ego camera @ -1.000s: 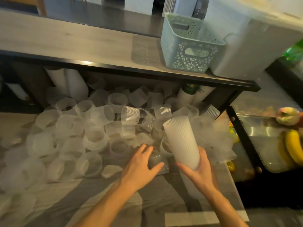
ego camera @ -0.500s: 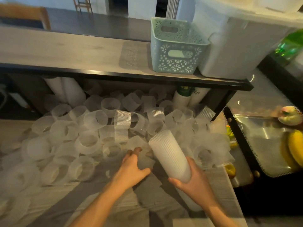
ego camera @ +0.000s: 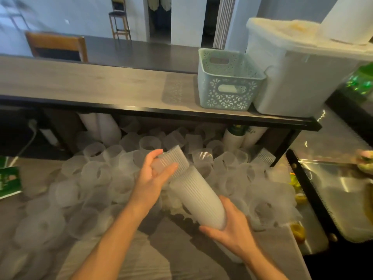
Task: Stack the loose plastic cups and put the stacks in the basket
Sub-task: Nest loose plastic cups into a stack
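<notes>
My right hand (ego camera: 232,233) grips the lower end of a tall stack of ribbed translucent cups (ego camera: 198,201), tilted with its top toward the upper left. My left hand (ego camera: 151,176) holds a single ribbed cup (ego camera: 173,161) right at the top end of that stack. Many loose frosted cups (ego camera: 94,174) lie scattered over the lower counter in front of and beside both hands. The pale green lattice basket (ego camera: 226,91) stands on the raised wooden shelf at the back right, above the pile; its inside looks bare from here.
A large white lidded bin (ego camera: 302,77) sits beside the basket on the shelf (ego camera: 90,83). Taller cup stacks (ego camera: 103,126) stand under the shelf. A glass display case with fruit (ego camera: 333,188) is at the right. A green packet (ego camera: 8,182) lies far left.
My left hand picked a cup out of the pile and lifted it to the top of the stack. My right hand tilted the stack leftward. The view rose toward the shelf.
</notes>
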`<state>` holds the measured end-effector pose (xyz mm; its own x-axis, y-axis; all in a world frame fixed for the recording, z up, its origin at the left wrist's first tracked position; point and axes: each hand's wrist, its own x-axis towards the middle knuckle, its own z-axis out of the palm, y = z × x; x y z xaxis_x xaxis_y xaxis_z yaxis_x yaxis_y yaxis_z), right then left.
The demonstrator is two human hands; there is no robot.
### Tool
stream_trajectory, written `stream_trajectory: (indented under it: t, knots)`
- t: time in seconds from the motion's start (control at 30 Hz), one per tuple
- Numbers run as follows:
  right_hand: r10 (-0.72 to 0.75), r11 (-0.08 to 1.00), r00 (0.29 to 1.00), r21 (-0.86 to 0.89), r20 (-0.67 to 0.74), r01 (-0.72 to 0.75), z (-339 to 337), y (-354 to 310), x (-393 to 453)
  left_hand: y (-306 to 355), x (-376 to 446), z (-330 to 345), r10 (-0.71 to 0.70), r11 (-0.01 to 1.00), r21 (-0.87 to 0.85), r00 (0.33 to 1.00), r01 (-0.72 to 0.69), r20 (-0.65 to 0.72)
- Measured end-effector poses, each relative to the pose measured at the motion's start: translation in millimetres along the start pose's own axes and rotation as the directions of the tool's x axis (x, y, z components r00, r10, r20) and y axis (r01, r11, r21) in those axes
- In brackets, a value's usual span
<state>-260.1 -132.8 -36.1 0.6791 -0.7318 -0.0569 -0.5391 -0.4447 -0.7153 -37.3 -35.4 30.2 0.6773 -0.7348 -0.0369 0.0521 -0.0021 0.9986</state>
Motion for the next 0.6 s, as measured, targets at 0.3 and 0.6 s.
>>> stream_trajectory:
  t: [0.3,0.6]
  knots:
    - [-0.039,0.999,0.999,-0.027,-0.036,0.038,-0.7,-37.8,18.2,10.0,8.6,-16.0,-0.045,0.983,0.185,0.946,-0.017,0.321]
    - [-0.113,0.988,0.989,0.092,-0.096,0.122,-3.0,-91.3,59.3,40.6,30.8,-29.2,0.114,0.994,-0.022,0.979,-0.112,0.169]
